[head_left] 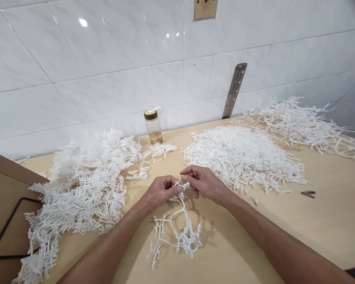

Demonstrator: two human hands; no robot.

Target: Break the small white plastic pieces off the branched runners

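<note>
Close together over the middle of the table, both hands work on a white branching plastic piece (180, 213), like artificial coral twigs. My left hand (162, 191) is closed, thumb and fingers pinching its upper end. The piece's looped stem and spiky tips hang down toward the table's front. My right hand (205, 181) has thumb and forefinger pinched at the top of the same piece, around a small tip or sprig too fine to make out clearly. Its other fingers are curled beneath and partly hidden.
A large heap of white branched pieces (85, 185) lies left, beside a brown box (6, 189). Right are a pile of small sprigs (242, 156) and longer branches (301, 122). A water bottle (153, 128) stands at the back; small snips (308, 194) lie right. A metal bracket (234, 90) leans on the tiled wall.
</note>
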